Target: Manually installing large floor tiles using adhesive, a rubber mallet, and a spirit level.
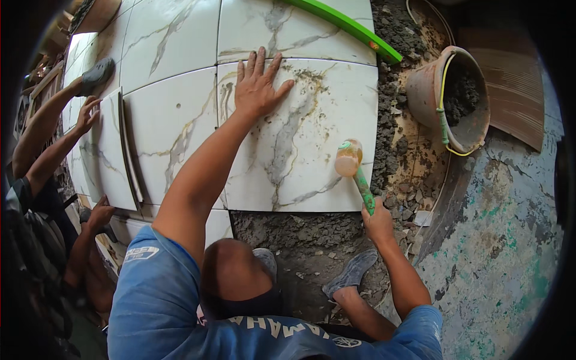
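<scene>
My left hand (258,90) lies flat with its fingers spread near the far edge of a white, grey-veined floor tile (336,114), which has mortar smears on it. In my right hand (378,223) is the green handle of a rubber mallet (350,158). The mallet's pale, round head shows over the right part of the same tile; whether it touches the surface I cannot tell. Just beyond that tile, a bright green level (348,24) reaches across the neighbouring tile, its end over the mortar bed.
Wet mortar (294,231) borders the tile's near and right sides. A bucket (441,99) of mortar tilts at the right, beside a brown board (507,78). At the left, a co-worker's hands (90,114) steady a loose tile (108,153) standing on edge.
</scene>
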`<state>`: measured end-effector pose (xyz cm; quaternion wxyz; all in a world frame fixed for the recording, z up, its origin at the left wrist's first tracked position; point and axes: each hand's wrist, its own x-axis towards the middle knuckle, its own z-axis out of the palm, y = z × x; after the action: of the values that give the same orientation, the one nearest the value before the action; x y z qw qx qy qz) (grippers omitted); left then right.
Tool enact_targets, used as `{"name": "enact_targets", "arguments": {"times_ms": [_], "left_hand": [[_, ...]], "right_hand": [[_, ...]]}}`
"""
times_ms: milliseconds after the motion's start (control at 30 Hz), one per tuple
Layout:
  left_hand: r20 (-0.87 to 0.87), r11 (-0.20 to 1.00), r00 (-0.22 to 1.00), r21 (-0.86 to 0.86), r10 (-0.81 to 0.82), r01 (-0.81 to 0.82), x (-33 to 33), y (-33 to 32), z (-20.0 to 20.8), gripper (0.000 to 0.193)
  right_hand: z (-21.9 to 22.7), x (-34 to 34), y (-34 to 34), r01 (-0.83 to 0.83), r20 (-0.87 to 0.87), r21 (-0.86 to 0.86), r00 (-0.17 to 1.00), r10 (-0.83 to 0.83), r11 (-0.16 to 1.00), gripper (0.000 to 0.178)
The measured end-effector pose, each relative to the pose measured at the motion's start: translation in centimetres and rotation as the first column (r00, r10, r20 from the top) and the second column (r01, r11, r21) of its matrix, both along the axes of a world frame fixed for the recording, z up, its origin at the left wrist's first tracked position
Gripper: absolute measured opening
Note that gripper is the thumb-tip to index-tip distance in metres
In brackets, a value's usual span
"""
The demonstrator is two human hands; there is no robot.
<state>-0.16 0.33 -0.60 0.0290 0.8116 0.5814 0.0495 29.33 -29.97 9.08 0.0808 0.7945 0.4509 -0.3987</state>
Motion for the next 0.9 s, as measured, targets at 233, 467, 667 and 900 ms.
{"name": "enact_targets", "arguments": {"times_ms": [233, 467, 667, 900], "left_hand": [[0.085, 0.995, 0.996, 0.092, -0.033, 0.025, -0.8, 0.0, -1.4, 0.082], [0.044, 0.812, 0.898, -0.41, -0.438, 0.416, -8.7, -8.2, 4.8, 0.109], [0.013, 0.794, 0.923, -0.505, -0.384, 0.337, -14.5, -15.6, 6.7, 0.137], [-0.009, 0.802, 0.925, -0.501, -0.379, 0.324, -15.2, -16.1, 6.3, 0.137]], "right_hand": [[1.0, -6.5, -2.8, 0.128, -0.312, 0.327, 0.95, -0.021, 0.936, 0.028], [3.6, -10.4, -5.8, 0.051, -0.33, 0.113, 0.944, -0.011, 0.992, 0.033], [2.3, -14.9, -5.6, 0.332, -0.756, 0.184, 0.649, -0.083, 0.925, 0.025], [0.4, -15.9, -7.8, 0.125, -0.502, 0.144, 0.864, -0.037, 0.982, 0.036]]}}
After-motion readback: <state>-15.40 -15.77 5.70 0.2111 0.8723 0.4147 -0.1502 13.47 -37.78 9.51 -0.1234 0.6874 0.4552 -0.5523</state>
